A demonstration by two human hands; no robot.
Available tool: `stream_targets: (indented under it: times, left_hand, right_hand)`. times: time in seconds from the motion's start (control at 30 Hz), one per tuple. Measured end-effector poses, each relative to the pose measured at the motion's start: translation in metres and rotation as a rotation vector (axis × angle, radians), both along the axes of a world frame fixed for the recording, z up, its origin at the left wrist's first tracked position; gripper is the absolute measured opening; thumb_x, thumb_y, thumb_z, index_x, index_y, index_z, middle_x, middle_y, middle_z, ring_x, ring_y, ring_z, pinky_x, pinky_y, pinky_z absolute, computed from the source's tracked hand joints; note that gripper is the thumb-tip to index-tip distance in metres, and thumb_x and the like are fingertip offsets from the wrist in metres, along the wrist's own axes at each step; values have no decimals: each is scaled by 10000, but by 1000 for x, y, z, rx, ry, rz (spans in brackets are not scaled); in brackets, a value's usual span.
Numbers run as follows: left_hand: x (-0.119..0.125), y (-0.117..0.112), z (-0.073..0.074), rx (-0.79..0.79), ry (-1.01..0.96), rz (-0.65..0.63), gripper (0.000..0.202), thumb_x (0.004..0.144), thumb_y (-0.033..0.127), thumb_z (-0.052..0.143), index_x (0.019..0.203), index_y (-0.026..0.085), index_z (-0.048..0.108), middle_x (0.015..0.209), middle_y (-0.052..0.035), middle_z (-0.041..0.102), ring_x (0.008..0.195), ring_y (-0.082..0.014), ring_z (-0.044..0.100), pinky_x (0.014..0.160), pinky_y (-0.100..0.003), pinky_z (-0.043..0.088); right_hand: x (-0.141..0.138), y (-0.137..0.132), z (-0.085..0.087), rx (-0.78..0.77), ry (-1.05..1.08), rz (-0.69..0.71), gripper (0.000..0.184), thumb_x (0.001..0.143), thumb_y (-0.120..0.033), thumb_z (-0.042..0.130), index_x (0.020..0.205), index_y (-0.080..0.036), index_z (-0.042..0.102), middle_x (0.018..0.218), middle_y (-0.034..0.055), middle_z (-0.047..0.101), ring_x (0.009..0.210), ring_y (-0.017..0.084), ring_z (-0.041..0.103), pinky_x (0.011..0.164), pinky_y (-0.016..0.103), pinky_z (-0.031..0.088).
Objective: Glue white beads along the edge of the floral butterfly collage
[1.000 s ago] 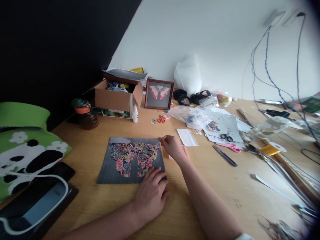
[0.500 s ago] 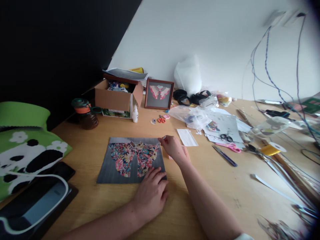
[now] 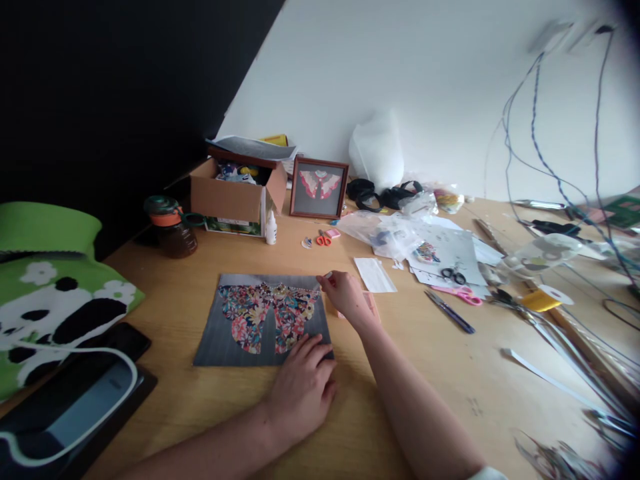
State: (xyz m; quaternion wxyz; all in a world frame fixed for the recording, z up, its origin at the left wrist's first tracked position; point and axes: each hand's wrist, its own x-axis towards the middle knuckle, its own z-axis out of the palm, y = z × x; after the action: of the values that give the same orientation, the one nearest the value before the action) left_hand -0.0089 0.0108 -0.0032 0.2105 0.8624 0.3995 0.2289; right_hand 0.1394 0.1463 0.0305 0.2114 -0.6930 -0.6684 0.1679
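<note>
Flat grey card (image 3: 215, 343) with floral butterfly cutout (image 3: 267, 315), wings spread sideways, pinned at near corner by open-palmed left hand (image 3: 300, 387); far corner pinched by right hand (image 3: 345, 297).

Grey card (image 3: 213, 343) flat on the desk, floral patchwork butterfly (image 3: 267, 315) spread across it

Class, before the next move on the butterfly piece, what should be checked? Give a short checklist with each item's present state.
1. Left hand flat on the grey sheet's near right corner: ok.
2. Right hand pinching at the sheet's far right corner: ok; what the fingertips hold, cannot tell.
3. Butterfly lies flat within the sheet: ok.
4. Glue bottle upright beside the box: ok.
5. Pen and pink scissors lie apart from the sheet: ok.
6. Pieces stuck firmly: cannot tell.
</note>
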Motion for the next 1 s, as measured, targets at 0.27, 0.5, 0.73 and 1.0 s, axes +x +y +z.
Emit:
stream_targets:
  times: [0.27,0.5,0.73,1.0]
  left_hand:
    - [0,0,0,1,3,0,263,832,130,621,1090,162,663,1281,-71,603,1297,-281,447,1141,-503,342]
    - [0,-1,0,6,2,4,253,839,141,618,1085,172,665,1273,-72,606,1293,-284,451,1130,-511,355]
    - [0,-3,-1,8,17,2,257,830,138,628,1083,166,665,1278,-74,603,1294,-286,452,1139,-506,344]
    - [0,0,0,-9,19,2,268,831,135,631,1096,157,663,1288,-70,599,1298,-283,444,1144,-506,336]
  right_hand:
    - [-1,-1,3,-20,-26,-7,309,919,-376,554,764,-151,699,789,105,736,715,204,675,600,246,388]
    - [0,-1,7,-37,-15,-30,312,916,-382,556,766,-150,701,790,108,736,711,205,675,581,245,380]
    - [-1,-1,2,15,-11,-1,334,923,-396,538,753,-156,697,776,99,733,707,200,672,600,244,389]
    - [-3,-2,2,12,-3,7,326,923,-387,537,758,-153,694,778,96,732,705,198,669,606,244,384]
